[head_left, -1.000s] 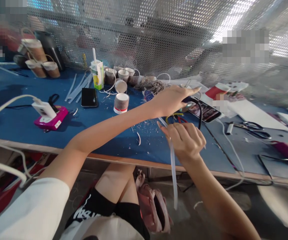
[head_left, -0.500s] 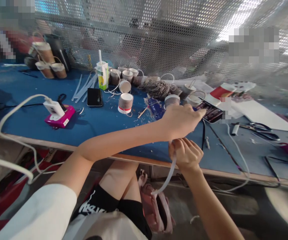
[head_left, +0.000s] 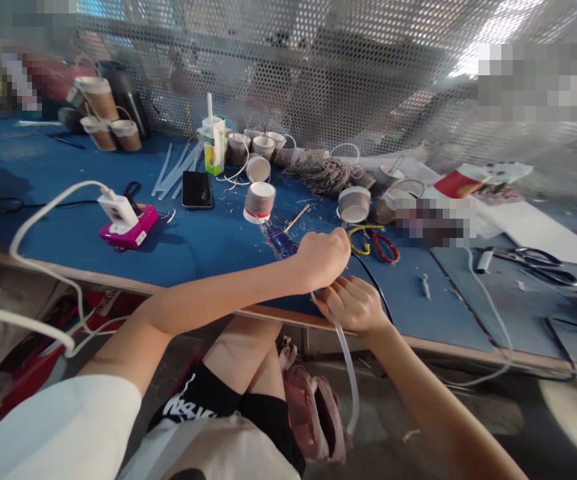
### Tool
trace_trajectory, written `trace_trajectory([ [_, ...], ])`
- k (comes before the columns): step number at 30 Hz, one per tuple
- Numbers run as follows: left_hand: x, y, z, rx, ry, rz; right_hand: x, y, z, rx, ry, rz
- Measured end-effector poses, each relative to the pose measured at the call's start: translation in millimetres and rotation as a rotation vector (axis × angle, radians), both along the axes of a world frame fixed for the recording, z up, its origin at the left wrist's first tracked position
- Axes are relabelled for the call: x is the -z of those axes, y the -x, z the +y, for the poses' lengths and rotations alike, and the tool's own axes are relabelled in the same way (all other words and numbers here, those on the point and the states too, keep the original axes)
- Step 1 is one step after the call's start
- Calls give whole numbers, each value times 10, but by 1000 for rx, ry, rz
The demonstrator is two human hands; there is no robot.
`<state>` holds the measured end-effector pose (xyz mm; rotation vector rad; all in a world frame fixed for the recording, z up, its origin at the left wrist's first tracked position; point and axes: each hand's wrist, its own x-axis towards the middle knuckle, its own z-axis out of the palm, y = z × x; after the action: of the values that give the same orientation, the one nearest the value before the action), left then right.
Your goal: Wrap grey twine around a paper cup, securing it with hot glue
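A blue glue gun (head_left: pixel 281 241) sticks out to the left from under my left hand (head_left: pixel 324 257), which is closed around its rear part. The gun's tip lies just below a small brown-and-white cup with a red band (head_left: pixel 260 202). Close beside it, at the table's front edge, my right hand (head_left: pixel 352 303) is closed on a translucent flexible stick (head_left: pixel 350 373). The stick's lower end hangs over the edge, above a pink bag. Its upper end is hidden between my hands.
Yellow-and-red handled pliers (head_left: pixel 373 243), a bundle of twine (head_left: pixel 321 175) and small cups (head_left: pixel 354 204) lie behind my hands. Leftward are a black phone (head_left: pixel 197 189), a drink carton (head_left: pixel 214 145) and a magenta power block (head_left: pixel 129 228). Black scissors (head_left: pixel 538 262) lie right.
My left hand has moved left and back toward me, onto the glue gun, which has shifted left. The pliers are uncovered. My right hand has moved slightly left, and the stick hangs differently.
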<state>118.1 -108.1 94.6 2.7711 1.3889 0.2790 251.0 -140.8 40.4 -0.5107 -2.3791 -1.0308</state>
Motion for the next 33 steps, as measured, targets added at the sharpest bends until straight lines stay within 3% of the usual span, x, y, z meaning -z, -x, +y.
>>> trace_trajectory([
  [8, 116, -17, 8, -33, -93, -158, 5, 2, -10, -14, 11, 8],
  [15, 102, 7, 3, -9, -116, -144, -18, 26, -7, -6, 5, -23],
  [23, 199, 1, 63, -37, -133, -171, -6, 37, 31, 16, -11, -18],
  [33, 209, 44, 225, 16, -131, -2, 1, 63, 160, 38, 2, -72],
])
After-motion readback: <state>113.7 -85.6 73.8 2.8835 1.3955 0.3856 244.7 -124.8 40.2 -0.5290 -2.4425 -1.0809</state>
